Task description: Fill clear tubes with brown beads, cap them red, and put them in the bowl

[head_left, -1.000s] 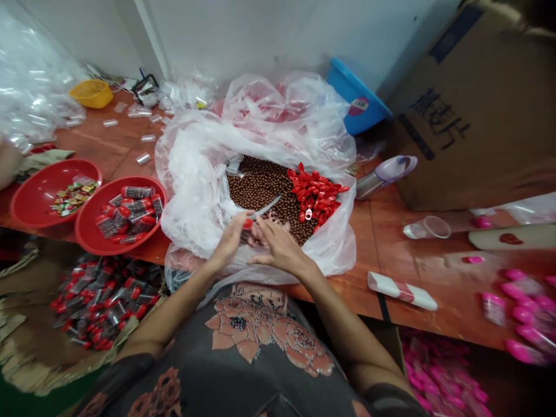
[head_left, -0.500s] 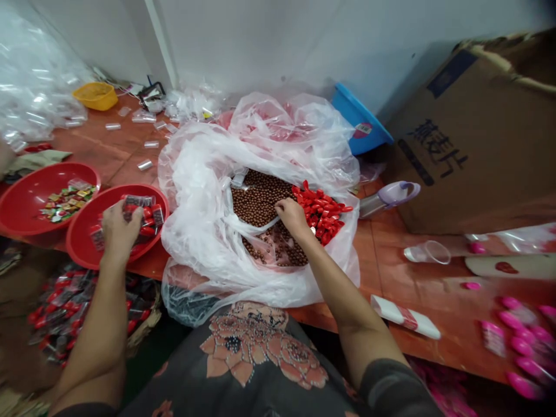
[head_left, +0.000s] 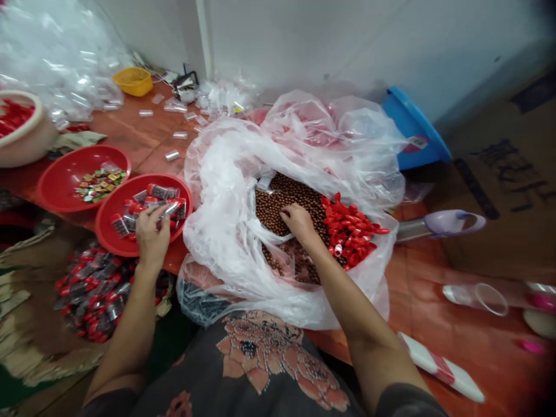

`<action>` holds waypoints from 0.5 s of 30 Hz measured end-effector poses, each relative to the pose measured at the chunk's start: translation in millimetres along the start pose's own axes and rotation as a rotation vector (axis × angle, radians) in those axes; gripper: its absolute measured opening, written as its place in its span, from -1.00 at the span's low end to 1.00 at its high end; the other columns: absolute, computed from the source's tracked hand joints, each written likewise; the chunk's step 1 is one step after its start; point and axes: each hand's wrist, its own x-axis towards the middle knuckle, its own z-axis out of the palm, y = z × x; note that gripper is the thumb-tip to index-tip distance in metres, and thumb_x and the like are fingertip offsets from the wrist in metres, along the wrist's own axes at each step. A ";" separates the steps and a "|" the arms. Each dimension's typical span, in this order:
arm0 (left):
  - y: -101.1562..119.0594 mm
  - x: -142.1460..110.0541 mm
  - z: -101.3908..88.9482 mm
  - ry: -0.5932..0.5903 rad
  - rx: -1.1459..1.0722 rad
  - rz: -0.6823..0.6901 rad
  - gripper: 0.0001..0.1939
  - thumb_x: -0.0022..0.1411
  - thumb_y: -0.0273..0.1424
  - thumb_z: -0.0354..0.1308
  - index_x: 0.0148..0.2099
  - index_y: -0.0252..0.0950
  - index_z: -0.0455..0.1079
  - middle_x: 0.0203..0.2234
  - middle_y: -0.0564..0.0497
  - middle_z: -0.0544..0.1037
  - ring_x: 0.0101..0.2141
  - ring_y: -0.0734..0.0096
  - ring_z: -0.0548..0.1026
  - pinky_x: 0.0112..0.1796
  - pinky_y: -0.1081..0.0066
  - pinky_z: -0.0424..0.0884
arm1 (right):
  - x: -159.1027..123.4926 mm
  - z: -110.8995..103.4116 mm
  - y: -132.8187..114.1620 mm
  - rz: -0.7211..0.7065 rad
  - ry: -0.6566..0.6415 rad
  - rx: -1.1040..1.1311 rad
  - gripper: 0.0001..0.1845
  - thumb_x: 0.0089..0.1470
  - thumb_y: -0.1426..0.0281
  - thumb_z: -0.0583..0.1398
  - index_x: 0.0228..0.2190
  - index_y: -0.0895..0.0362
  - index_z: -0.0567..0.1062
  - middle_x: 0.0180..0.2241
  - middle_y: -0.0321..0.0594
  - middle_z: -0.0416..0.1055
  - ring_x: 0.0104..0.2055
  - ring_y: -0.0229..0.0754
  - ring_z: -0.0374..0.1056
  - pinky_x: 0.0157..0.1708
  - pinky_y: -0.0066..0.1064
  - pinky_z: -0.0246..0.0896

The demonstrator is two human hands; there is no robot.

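My left hand (head_left: 153,233) is over a red bowl (head_left: 104,236) of small clear tubes with red caps and dark contents. Its thumb and fingers pinch a small clear tube (head_left: 172,207). My right hand (head_left: 299,221) rests on a heap of small brown balls (head_left: 278,200) in a wide white plastic bag (head_left: 217,191). Its fingers are bent and drawn together at the balls; whatever is between them is hidden. Beside that hand, to the right, lies a pile of red plastic caps (head_left: 350,229).
Another red bowl (head_left: 52,182) holds small wrapped pieces. Below the table edge is a sack of capped tubes (head_left: 93,289). A scoop with a purple handle (head_left: 443,223), a blue basin (head_left: 412,127), a carton (head_left: 499,191) and a clear cup (head_left: 478,298) stand right.
The view has turned left, so a white tub of red pieces shows at the left edge. A clear tube now shows at my left fingertips. My right hand stays at the balls.
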 end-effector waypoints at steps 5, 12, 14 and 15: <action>42.4 -0.4 -12.0 0.106 -0.112 0.090 -0.72 0.33 -0.34 0.10 0.02 -0.27 0.51 -0.08 -0.11 0.52 -0.03 0.26 0.48 0.07 0.27 0.39 | -25.3 -26.7 -45.1 0.009 0.101 0.228 -0.76 0.19 0.36 0.14 -0.19 0.18 0.56 -0.19 -0.09 0.57 -0.17 -0.15 0.47 -0.09 -0.27 0.38; 161.4 41.0 28.9 -0.225 -0.304 0.470 -0.75 0.35 -0.43 0.04 -0.01 -0.25 0.50 -0.18 -0.05 0.53 -0.14 0.36 0.50 -0.05 0.37 0.42 | -139.7 -122.9 -153.7 -0.325 -0.269 1.486 -0.76 -0.09 0.40 0.44 -0.33 0.07 0.54 -0.39 -0.27 0.58 -0.44 -0.31 0.46 -0.45 -0.51 0.38; 191.3 54.4 63.7 -0.429 -0.240 0.529 -0.71 0.33 -0.47 0.02 0.01 -0.28 0.49 -0.18 -0.08 0.52 -0.16 0.32 0.49 -0.07 0.34 0.42 | -159.8 -141.7 -169.5 -0.491 -0.392 1.637 -0.85 0.02 0.33 0.38 -0.37 0.05 0.52 -0.43 -0.30 0.57 -0.47 -0.35 0.46 -0.47 -0.58 0.34; 203.7 59.6 82.8 -0.524 -0.160 0.527 -0.71 0.31 -0.50 0.02 0.00 -0.29 0.49 -0.18 -0.11 0.51 -0.17 0.29 0.49 -0.07 0.32 0.41 | -166.1 -148.4 -173.2 -0.559 -0.448 1.672 -0.84 0.07 0.26 0.35 -0.40 0.04 0.51 -0.44 -0.30 0.56 -0.47 -0.36 0.46 -0.46 -0.59 0.35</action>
